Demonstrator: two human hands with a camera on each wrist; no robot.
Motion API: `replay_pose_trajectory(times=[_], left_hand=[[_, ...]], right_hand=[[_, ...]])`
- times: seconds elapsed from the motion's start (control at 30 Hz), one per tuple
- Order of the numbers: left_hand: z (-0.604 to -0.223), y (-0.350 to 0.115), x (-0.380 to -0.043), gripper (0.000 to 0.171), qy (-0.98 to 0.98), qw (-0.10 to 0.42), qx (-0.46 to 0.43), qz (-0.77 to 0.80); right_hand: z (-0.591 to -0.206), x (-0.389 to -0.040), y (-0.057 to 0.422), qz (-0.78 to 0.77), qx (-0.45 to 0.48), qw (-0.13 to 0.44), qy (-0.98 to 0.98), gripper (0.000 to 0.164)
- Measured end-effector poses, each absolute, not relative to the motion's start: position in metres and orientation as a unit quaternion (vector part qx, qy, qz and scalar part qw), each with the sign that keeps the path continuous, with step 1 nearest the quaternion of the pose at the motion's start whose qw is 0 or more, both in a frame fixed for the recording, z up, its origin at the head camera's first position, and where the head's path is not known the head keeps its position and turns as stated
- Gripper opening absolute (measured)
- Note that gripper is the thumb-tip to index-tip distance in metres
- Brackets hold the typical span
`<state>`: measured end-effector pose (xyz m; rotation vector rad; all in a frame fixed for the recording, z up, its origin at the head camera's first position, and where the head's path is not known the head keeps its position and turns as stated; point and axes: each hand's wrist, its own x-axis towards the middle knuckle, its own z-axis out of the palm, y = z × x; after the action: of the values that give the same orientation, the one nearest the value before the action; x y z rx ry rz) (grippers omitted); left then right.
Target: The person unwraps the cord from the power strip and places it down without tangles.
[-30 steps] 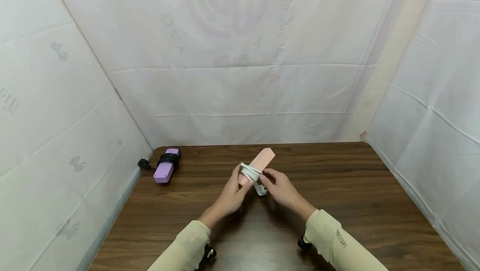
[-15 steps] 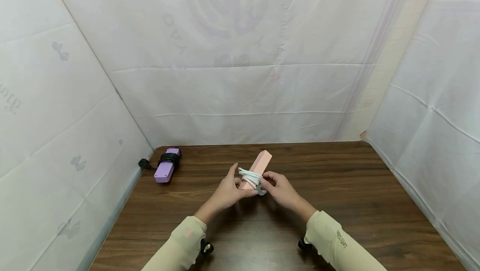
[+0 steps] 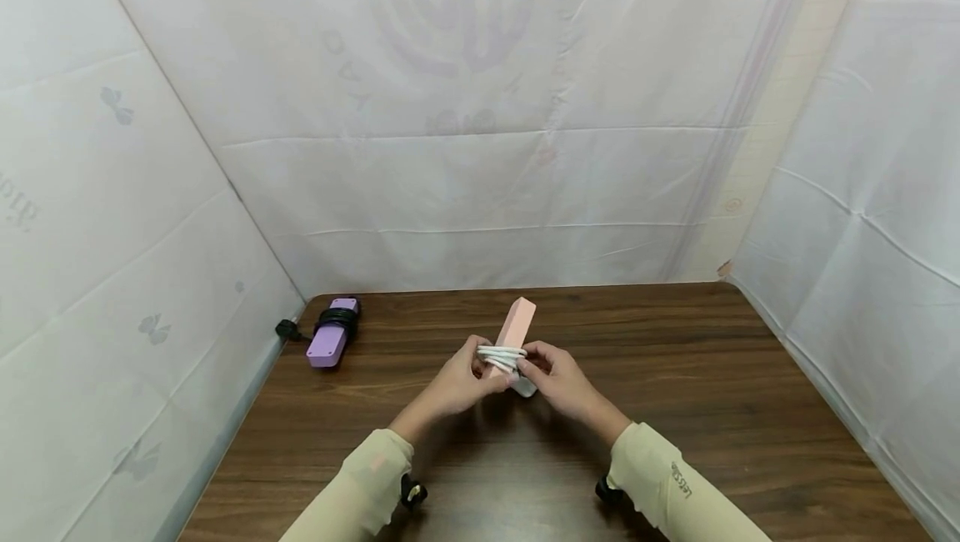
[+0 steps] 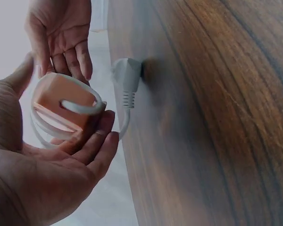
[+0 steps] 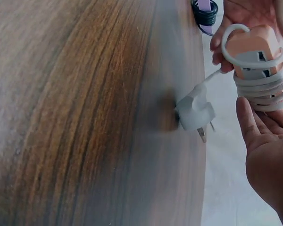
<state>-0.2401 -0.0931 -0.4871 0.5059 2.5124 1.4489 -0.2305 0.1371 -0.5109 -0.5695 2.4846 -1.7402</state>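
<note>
A pink power strip (image 3: 517,322) is held at a tilt over the middle of the table, its far end pointing up and away. White cord (image 3: 500,356) winds in several turns round its near half. From the left, my left hand (image 3: 456,382) grips the strip and the coils, thumb in front and fingers curled underneath. Opposite it, my right hand (image 3: 564,382) pinches the coils at the strip's right side between thumb and fingers. A white plug (image 5: 196,111) dangles below on a short length of cord, its metal pins showing in the right wrist view.
A purple power strip (image 3: 327,345) wrapped in black cord (image 3: 337,318) lies at the table's back left corner, its black plug (image 3: 287,328) at the edge. White sheeting (image 3: 480,183) walls the dark wooden table (image 3: 660,358) at the back and both sides.
The pink strip's far end has swung left, so it stands steeper. My left hand's raised index finger has come back down to the coils. My right hand stays almost where it was.
</note>
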Motion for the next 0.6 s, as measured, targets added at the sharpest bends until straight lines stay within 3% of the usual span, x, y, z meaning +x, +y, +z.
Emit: replay_pose_trajectory(times=[0.1, 0.2, 0.27, 0.5, 0.6], left_hand=[[-0.486, -0.09, -0.242, 0.04, 0.845, 0.079, 0.141, 0.509], [-0.485, -0.087, -0.246, 0.046, 0.825, 0.06, 0.097, 0.553], [-0.485, -0.088, -0.25, 0.046, 0.806, 0.077, 0.073, 0.582], [-0.484, -0.107, -0.264, 0.072, 0.733, 0.308, 0.078, 0.602], [-0.488, -0.116, -0.267, 0.07, 0.692, 0.365, 0.097, 0.616]], right_hand=[[-0.512, -0.232, 0.137, -0.563, -0.182, 0.023, 0.806, 0.032], [-0.513, -0.232, 0.138, -0.569, -0.185, 0.026, 0.8, 0.032], [-0.513, -0.232, 0.139, -0.579, -0.191, 0.032, 0.792, 0.034], [-0.508, -0.231, 0.137, -0.595, -0.218, 0.075, 0.77, 0.037], [-0.503, -0.232, 0.136, -0.573, -0.231, 0.095, 0.781, 0.035]])
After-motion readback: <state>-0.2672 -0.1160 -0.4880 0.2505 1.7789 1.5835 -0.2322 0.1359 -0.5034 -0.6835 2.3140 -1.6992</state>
